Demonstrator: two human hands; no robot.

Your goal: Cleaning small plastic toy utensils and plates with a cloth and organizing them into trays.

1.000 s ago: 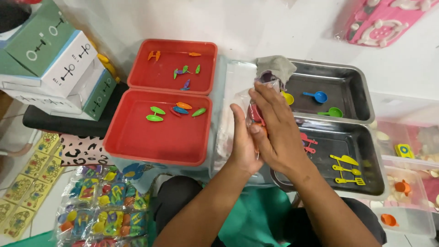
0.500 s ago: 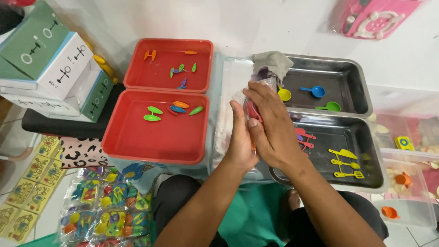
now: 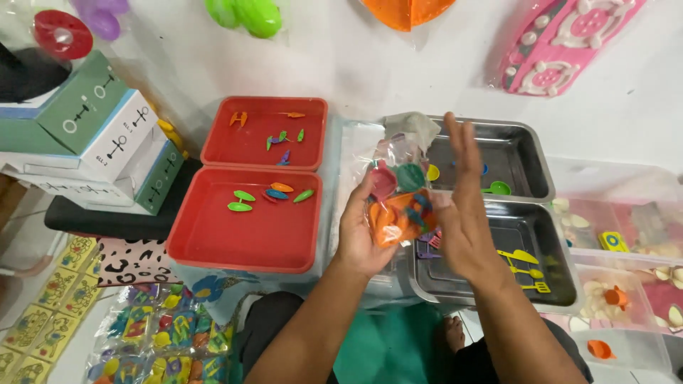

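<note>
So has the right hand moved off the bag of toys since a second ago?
Yes. The right hand has opened and swung right, toward the steel trays; it now stands flat beside the clear toy bag, which lies in the left hand.

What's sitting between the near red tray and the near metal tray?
In the head view, the left hand holds a clear bag of small coloured toys up between the near red tray and near metal tray.

the right hand has lifted off the clear toy bag and now stands open, fingers straight up, while the left hand has raised the bag, exposing its orange and pink pieces.
</note>
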